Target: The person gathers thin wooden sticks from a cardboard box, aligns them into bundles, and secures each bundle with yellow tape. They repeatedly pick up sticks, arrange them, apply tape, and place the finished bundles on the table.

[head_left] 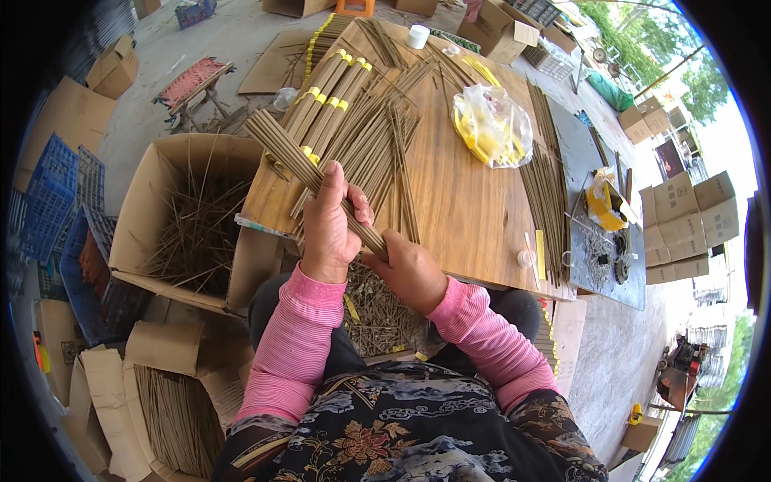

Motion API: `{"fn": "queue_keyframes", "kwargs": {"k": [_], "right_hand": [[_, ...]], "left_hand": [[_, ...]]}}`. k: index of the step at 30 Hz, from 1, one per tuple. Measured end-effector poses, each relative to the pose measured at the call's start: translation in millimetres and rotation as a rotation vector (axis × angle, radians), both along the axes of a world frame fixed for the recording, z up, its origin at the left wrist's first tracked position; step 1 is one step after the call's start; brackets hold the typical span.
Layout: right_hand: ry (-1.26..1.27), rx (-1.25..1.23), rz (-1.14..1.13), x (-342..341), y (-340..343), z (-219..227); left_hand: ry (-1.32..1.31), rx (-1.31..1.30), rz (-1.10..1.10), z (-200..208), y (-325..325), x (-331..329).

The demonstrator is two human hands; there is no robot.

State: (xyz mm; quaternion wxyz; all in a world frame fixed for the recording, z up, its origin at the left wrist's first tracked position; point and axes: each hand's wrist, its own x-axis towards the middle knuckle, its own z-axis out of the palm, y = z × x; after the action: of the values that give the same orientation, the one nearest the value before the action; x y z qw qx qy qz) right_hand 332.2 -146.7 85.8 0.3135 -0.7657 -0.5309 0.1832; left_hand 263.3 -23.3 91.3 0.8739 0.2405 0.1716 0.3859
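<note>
My left hand is wrapped round the middle of a bundle of thin brown sticks, its thumb lying along the top. My right hand grips the bundle's near end. Held aslant over the table's near left edge, the bundle points to the far left. Just beyond it, several bundles of similar sticks bound with yellow bands lie side by side. Loose brown sticks spread to their right on the wooden table. A clear plastic bag with yellow strips inside rests farther right.
Left of the table stands an open cardboard box of tangled sticks; another box holds straighter ones at lower left. Blue crates line the far left. At right, a long row of sticks lies beside a dark board. Scraps lie below my hands.
</note>
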Motion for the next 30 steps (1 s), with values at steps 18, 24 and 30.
{"fn": "queue_keyframes", "kwargs": {"k": [18, 24, 30], "right_hand": [[0.018, 0.16, -0.031, 1, -7, 26], [0.015, -0.021, 0.05, 28, -44, 30], [0.094, -0.19, -0.046, 65, -100, 26]], "left_hand": [[0.066, 0.038, 0.106, 3, 3, -1], [0.012, 0.056, 0.24, 1, 35, -19], [-0.052, -0.016, 0.358, -2, 66, -40]]}}
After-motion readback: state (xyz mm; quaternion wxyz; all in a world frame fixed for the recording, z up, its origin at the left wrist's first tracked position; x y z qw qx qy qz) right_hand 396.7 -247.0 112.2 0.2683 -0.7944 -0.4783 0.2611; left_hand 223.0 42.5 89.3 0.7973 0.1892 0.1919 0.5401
